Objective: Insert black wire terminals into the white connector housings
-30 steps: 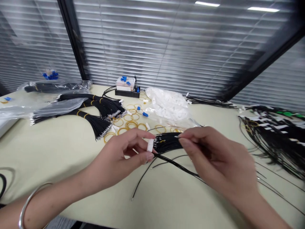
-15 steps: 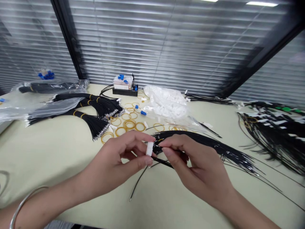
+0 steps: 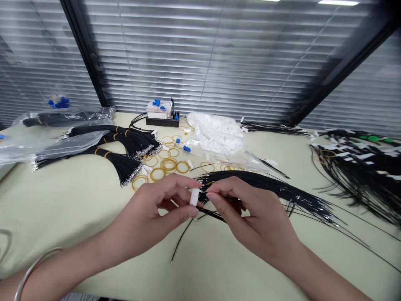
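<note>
My left hand (image 3: 156,211) pinches a small white plastic connector (image 3: 194,196) between thumb and forefinger, just above the table. My right hand (image 3: 250,221) is closed in a pinch on a thin black wire (image 3: 213,214) whose end meets the connector. A loose bundle of black wires (image 3: 282,190) lies on the table behind my right hand and fans out to the right. One single black wire (image 3: 181,242) trails down toward me below the connector.
Banded bundles of black wires (image 3: 125,146) lie at the left beside clear plastic bags (image 3: 46,142). Yellow rubber bands (image 3: 166,163) are scattered mid-table. A bag of white connectors (image 3: 219,138), a small black tray (image 3: 161,119) and more wired harnesses (image 3: 360,167) sit behind and right.
My right hand has moved left from the wire bundle to the connector, bringing a wire end up to it. The left hand has stayed nearly still with the connector.
</note>
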Available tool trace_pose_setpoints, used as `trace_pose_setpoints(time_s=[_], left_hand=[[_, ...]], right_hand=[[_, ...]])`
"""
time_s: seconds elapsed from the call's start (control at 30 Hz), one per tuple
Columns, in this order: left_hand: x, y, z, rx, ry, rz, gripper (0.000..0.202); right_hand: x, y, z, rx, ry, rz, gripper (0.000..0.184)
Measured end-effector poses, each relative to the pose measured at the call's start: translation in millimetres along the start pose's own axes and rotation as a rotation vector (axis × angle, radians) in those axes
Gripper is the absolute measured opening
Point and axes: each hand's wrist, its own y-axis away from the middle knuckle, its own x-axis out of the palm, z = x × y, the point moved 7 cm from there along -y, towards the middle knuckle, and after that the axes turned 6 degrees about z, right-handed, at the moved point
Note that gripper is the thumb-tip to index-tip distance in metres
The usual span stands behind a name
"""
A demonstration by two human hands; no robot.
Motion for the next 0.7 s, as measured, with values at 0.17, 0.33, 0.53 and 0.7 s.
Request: trace_pose_setpoints(time_s=[0.17, 0.33, 0.53, 0.7], left_hand=[[-0.1, -0.8, 1.9, -0.02, 0.003, 0.0, 0.024], [0.9, -1.8, 1.7, -0.028, -0.007, 0.001, 0.024], [0.6, -2.1, 2.8, -0.043, 0.007, -0.004, 0.024], [0.9, -2.1, 1.4, -0.015, -0.02, 0.004, 0.025]], right_hand=[[-0.4, 1.4, 2.2, -0.014, 0.004, -0.012, 0.007], [-1.2, 0.9, 3.3, -0.013, 0.009, -0.01, 0.008], [-0.5, 0.6, 3.6, -0.01, 0.017, -0.006, 0.007], [-0.3, 0.1, 4.4, -0.011, 0.009, -0.013, 0.007]])
